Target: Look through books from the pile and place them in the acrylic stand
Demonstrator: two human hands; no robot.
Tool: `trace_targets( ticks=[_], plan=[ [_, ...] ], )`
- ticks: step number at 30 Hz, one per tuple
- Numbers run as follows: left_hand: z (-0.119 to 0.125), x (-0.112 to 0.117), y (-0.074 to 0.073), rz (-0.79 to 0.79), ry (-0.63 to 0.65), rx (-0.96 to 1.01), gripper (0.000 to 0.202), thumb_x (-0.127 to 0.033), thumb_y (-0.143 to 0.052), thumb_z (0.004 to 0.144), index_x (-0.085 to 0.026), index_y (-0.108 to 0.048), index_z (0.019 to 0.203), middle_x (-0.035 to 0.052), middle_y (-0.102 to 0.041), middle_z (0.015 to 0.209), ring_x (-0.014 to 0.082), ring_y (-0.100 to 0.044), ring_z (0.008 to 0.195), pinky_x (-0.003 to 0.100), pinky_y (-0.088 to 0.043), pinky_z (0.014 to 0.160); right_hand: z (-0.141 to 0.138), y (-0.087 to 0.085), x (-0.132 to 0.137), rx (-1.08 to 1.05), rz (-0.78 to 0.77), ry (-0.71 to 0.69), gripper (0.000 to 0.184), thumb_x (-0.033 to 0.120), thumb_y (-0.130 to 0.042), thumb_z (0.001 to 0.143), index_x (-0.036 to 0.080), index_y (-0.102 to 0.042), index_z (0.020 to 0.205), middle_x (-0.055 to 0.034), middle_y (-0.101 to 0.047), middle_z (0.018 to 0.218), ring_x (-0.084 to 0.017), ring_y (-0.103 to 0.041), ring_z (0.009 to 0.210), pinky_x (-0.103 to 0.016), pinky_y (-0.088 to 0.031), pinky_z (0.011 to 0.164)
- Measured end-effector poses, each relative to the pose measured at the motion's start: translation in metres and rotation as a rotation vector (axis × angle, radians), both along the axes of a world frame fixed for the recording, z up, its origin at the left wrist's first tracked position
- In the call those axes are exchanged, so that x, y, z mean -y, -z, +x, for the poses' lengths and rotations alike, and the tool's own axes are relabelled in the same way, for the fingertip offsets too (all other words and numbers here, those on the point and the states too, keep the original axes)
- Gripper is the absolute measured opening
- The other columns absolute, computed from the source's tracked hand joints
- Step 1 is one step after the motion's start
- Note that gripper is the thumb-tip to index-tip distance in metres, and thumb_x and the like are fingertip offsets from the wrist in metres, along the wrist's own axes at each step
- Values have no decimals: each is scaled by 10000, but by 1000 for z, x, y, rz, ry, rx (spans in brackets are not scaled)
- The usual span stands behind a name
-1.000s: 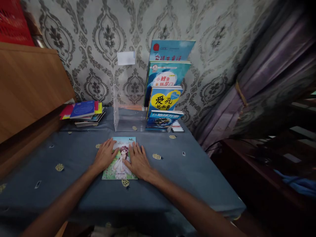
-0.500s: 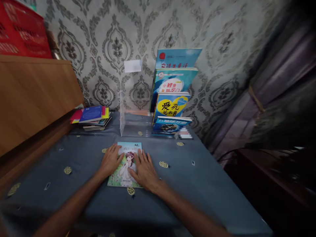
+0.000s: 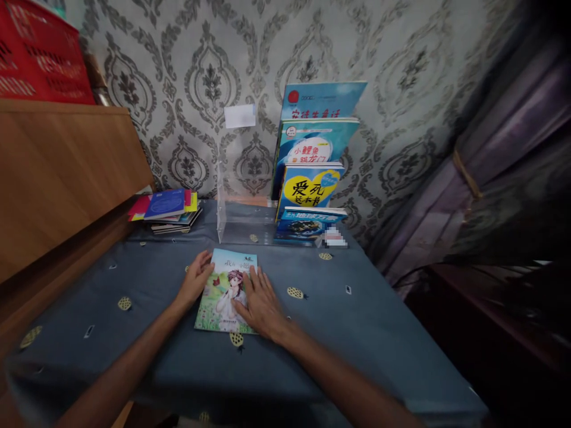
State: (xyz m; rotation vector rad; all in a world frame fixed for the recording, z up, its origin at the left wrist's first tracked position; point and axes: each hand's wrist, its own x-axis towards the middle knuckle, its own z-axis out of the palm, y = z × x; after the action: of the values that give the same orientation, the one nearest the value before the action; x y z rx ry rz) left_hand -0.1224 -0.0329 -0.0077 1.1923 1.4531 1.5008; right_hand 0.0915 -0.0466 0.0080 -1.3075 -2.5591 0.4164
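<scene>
A thin paperback book with a drawn figure in a green meadow on its cover lies on the cloth in front of me. My left hand is at its upper left edge, with the thumb and fingers closed around that edge. The book's top left corner looks slightly raised. My right hand rests flat over the right side of the cover, its fingers stretched out.
Behind the book stands a clear acrylic rack, its right half holding several upright books. A stack of books lies at the back left, beside a wooden cabinet. A dark blue patterned cloth covers the table.
My left hand has slid off the cover to the left edge and its fingers have closed there. The book's upper left corner has shifted up a little. The right hand stays in place.
</scene>
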Motion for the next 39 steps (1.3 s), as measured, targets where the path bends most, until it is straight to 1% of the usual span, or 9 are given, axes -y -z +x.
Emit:
trace_targets(
  ticks=[3, 7, 12, 15, 20, 23, 28, 34, 39],
  plan=[
    [9, 4, -1, -158, 1, 294, 468, -306, -759, 695, -151, -626, 1117, 109, -748, 1021, 263, -729, 897, 328, -585, 733, 0, 1, 0, -16, -13, -3, 747, 491, -475, 960, 15, -334, 1517, -255, -214, 1612, -404, -154, 1507, -560, -223, 1198],
    [18, 10, -4, -228, 49, 442, 387, -205, -760, 692, -150, -631, 1053, 46, -741, 782, 218, -727, 659, 287, -577, 588, 1, -1, 1, -52, -41, 18, 733, 471, -441, 978, -2, -311, 1523, -257, -191, 1615, -385, -150, 1510, -536, -228, 1204],
    [31, 9, -16, -192, 26, 456, 331, -159, -728, 722, -154, -612, 1032, 32, -728, 754, 199, -722, 622, 275, -585, 577, 5, -6, -5, -178, -63, 180, 714, 444, -402, 990, 4, -272, 1536, -262, -178, 1617, -351, -260, 1491, -507, -307, 1171],
    [43, 5, -23, -169, 33, 468, 326, -152, -714, 727, -165, -593, 1030, 33, -733, 782, 207, -734, 668, 284, -597, 608, 13, -5, -19, -285, -71, 272, 752, 426, -481, 953, 17, -258, 1543, -249, -294, 1591, -332, -365, 1446, -459, -369, 1138],
    [61, -2, -24, -223, 68, 468, 314, -154, -681, 747, -177, -566, 1039, 32, -736, 774, 210, -737, 666, 292, -597, 609, 41, 8, -48, -556, -203, 379, 704, 341, -638, 839, 98, -431, 1466, -116, -754, 1004, -279, -691, 948, -384, -553, 823],
    [75, -7, -21, -260, 125, 457, 316, -165, -687, 740, -181, -565, 1031, 29, -736, 771, 206, -729, 643, 289, -587, 598, 66, 15, -54, -810, -367, 365, 439, 290, -665, 795, 137, -642, 1206, -23, -706, 732, -194, -649, 673, -279, -517, 580],
    [108, -24, -25, -277, 236, 432, 300, -183, -719, 693, -178, -573, 954, 15, -710, 693, 192, -693, 565, 281, -556, 557, 104, 14, -52, -1095, -584, 423, 223, 311, -673, 768, 172, -638, 940, 60, -561, 593, -91, -479, 457, -173, -328, 396],
    [139, -54, -52, -242, 313, 273, 294, -227, -721, 644, -177, -595, 905, -9, -677, 639, 159, -637, 502, 237, -492, 482, 138, -6, -69, -1070, -411, 471, 207, 322, -643, 755, 181, -611, 904, 34, -594, 632, -113, -522, 517, -186, -355, 435],
    [148, -82, -82, -105, 316, 182, 277, -274, -715, 636, -180, -614, 875, -4, -691, 727, 161, -660, 604, 222, -489, 521, 157, -36, -108, -1026, -107, 363, 213, 310, -617, 734, 172, -608, 896, 0, -640, 692, -146, -556, 579, -235, -402, 516]
  ],
)
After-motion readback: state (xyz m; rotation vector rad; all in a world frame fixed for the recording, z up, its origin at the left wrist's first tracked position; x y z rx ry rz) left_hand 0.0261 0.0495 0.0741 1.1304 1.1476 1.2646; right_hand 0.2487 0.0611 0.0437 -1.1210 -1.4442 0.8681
